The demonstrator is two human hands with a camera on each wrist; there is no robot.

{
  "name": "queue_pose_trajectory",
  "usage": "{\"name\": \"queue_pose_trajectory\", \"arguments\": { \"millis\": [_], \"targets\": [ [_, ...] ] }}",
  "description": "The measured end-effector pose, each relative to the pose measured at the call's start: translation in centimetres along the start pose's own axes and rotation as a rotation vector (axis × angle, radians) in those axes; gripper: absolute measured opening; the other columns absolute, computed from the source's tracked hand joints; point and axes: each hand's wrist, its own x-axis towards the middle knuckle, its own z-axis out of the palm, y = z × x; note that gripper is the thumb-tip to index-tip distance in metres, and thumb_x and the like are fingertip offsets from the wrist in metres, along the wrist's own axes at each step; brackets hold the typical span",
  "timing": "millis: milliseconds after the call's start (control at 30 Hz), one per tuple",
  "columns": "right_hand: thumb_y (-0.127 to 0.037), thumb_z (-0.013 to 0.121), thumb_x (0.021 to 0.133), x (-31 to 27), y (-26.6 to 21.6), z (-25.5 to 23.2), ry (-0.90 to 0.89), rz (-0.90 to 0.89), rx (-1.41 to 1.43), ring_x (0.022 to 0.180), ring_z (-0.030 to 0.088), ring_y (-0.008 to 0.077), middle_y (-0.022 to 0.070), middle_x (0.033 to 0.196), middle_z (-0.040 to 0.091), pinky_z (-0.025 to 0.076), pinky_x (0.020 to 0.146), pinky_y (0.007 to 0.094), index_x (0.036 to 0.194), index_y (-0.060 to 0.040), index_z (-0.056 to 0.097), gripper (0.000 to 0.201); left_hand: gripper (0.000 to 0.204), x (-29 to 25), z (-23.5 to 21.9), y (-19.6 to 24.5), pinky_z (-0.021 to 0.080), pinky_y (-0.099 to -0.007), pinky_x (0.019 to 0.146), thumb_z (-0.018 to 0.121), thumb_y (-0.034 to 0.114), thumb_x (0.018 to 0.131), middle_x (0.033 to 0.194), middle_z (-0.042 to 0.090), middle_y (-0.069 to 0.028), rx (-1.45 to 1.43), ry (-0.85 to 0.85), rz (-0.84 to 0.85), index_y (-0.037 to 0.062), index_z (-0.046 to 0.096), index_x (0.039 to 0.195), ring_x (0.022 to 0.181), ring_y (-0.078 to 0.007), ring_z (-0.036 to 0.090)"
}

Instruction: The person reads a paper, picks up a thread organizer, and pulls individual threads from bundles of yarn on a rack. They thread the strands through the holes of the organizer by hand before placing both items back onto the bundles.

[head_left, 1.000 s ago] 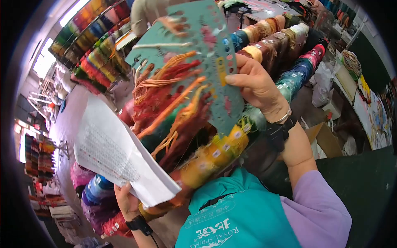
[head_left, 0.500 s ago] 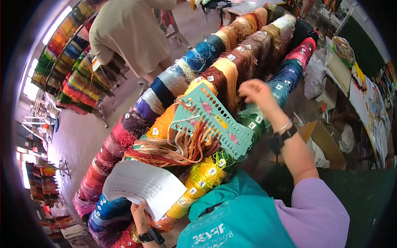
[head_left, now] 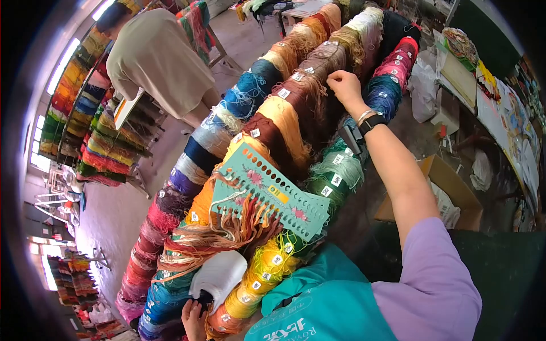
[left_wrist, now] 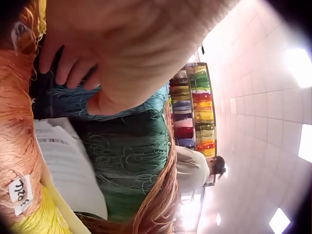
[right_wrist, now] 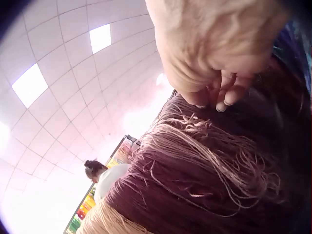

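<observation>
My left hand [head_left: 193, 319] lies over the dark blue thread [left_wrist: 68, 95] low in the head view, its fingers loosely spread. Beside it a printed white paper sheet [head_left: 219, 275] rests curled on the skeins. A green card [head_left: 310, 213] with rows of holes and flower prints lies across the rack, several orange, red and cream thread strands [head_left: 244, 221] hanging from it. Farther along, my right hand [head_left: 345, 90] reaches over the brown and mauve skeins [right_wrist: 161, 170]. Its fingers bend loosely downward, fingertips close above the mauve thread, with no thread seen between them.
Long rows of labelled skeins run away from me, yellow ones [head_left: 267, 264] nearest and green ones [head_left: 335, 170] at the right. Another person [head_left: 162, 62] bends near thread racks at the left. A cardboard box [head_left: 460, 193] and a cluttered table [head_left: 495, 119] stand at the right.
The green card, held up in my right hand earlier, now lies on the skeins. My right hand has moved away over the brown skeins. My left hand has let go of the paper.
</observation>
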Motion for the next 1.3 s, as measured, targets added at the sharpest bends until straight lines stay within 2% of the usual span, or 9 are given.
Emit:
{"name": "queue_pose_trajectory", "arguments": {
  "millis": [267,400,567,633,833,900,967,1033,1300],
  "targets": [
    [-0.011,0.067,0.085,-0.6,-0.1,-1.4,-0.106,0.260,0.481,0.071,0.066,0.0113,0.0037,0.077,0.068,0.048,0.053,0.0246,0.086,-0.0018,0.069,0.009,0.036,-0.8,0.3,1.5,0.051,-0.0320,0.085,0.063,0.010,0.091,0.117,0.063,-0.0141,0.043,0.338,0.200,-0.0032,0.057,0.124,0.106,-0.0232,0.061],
    [-0.012,0.064,0.089,-0.1,0.0,-2.4,-0.182,0.378,0.817,0.070,0.066,0.0128,0.0055,0.081,0.069,0.050,0.057,0.0239,0.090,-0.0051,0.063,0.007,0.029,-0.8,2.8,6.1,0.050,-0.0290,0.076,0.055,0.012,0.095,0.106,0.065,-0.0136,0.410,0.496,0.582,-0.0007,0.060,0.121,0.091,-0.0178,0.061],
    [-0.012,0.061,0.092,0.2,1.0,-2.9,-0.314,0.449,0.923,0.071,0.067,0.0139,0.0077,0.084,0.069,0.051,0.059,0.0237,0.094,-0.0074,0.059,0.006,0.027,1.8,9.2,13.8,0.048,-0.0288,0.089,0.048,0.002,0.096,0.109,0.063,-0.0095,0.338,0.167,0.822,-0.0028,0.057,0.121,0.100,-0.0158,0.060],
    [-0.012,0.061,0.092,0.0,0.6,-3.3,-0.327,0.426,0.851,0.071,0.067,0.0142,0.0085,0.083,0.069,0.051,0.059,0.0239,0.093,-0.0061,0.059,0.007,0.023,1.6,14.2,17.6,0.048,-0.0263,0.088,0.049,-0.001,0.096,0.106,0.063,-0.0084,0.503,0.099,0.948,-0.0037,0.060,0.116,0.098,-0.0144,0.060],
    [-0.009,0.060,0.092,0.0,0.5,-3.8,-0.342,0.360,0.814,0.067,0.067,0.0152,0.0105,0.082,0.069,0.053,0.058,0.0237,0.094,-0.0014,0.059,0.008,0.026,3.5,31.5,25.5,0.046,-0.0280,0.094,0.052,-0.001,0.095,0.115,0.063,-0.0075,0.600,-0.536,1.151,-0.0020,0.061,0.120,0.107,-0.0141,0.059],
    [-0.008,0.060,0.092,-0.1,0.2,-4.2,-0.321,0.344,0.793,0.066,0.067,0.0154,0.0108,0.082,0.069,0.053,0.058,0.0239,0.094,-0.0006,0.060,0.008,0.033,3.8,37.5,27.1,0.047,-0.0300,0.093,0.055,0.001,0.093,0.120,0.063,-0.0114,0.732,-0.571,1.345,0.0021,0.060,0.126,0.109,-0.0182,0.061],
    [-0.008,0.060,0.092,-0.3,0.0,-4.4,-0.308,0.327,0.782,0.066,0.067,0.0156,0.0109,0.081,0.069,0.054,0.057,0.0242,0.093,-0.0001,0.060,0.008,0.036,4.5,42.6,28.0,0.048,-0.0319,0.094,0.058,0.006,0.092,0.127,0.062,-0.0153,0.703,-0.603,1.304,0.0032,0.059,0.127,0.118,-0.0250,0.059],
    [-0.007,0.059,0.091,-0.4,0.1,-4.5,-0.305,0.309,0.779,0.066,0.068,0.0157,0.0109,0.080,0.069,0.054,0.058,0.0246,0.092,0.0001,0.060,0.008,0.042,5.9,47.0,28.9,0.045,-0.0368,0.101,0.062,0.013,0.089,0.135,0.056,-0.0198,0.798,-0.574,1.567,0.0026,0.056,0.130,0.123,-0.0342,0.055],
    [-0.008,0.059,0.091,-0.3,0.6,-4.2,-0.305,0.279,0.712,0.063,0.065,0.0126,0.0083,0.077,0.068,0.051,0.056,0.0237,0.092,-0.0001,0.061,0.009,0.058,9.3,56.4,28.9,0.033,-0.0389,0.113,0.061,0.018,0.089,0.144,0.046,-0.0213,0.907,-0.416,1.794,-0.0033,0.042,0.140,0.136,-0.0346,0.040]
  ]
}}
